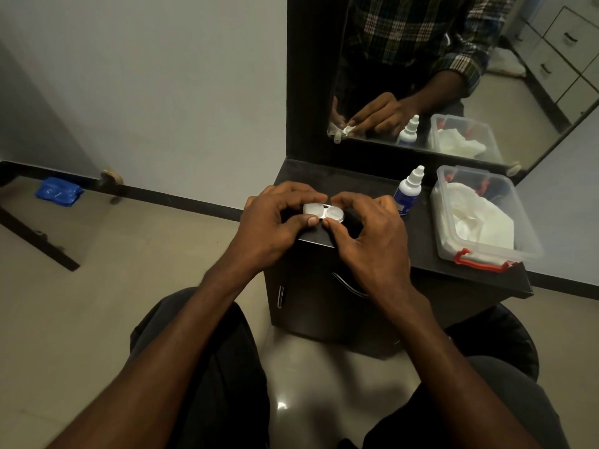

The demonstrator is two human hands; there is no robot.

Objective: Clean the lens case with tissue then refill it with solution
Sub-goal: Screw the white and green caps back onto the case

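1. My left hand (275,218) pinches the left cap of the white lens case (324,213), thumb in front, fingers curled behind.
2. My right hand (366,231) pinches the right cap the same way; the case sits at the front left corner of the dark table (418,247), whether resting on it I cannot tell.
3. I judge the caps need unscrewing first: steady one side and twist the other, level, so nothing spills.
4. The solution bottle (407,192) stands just right of my hands, and the tissue (479,218) lies in the clear plastic box (518,202) beyond.
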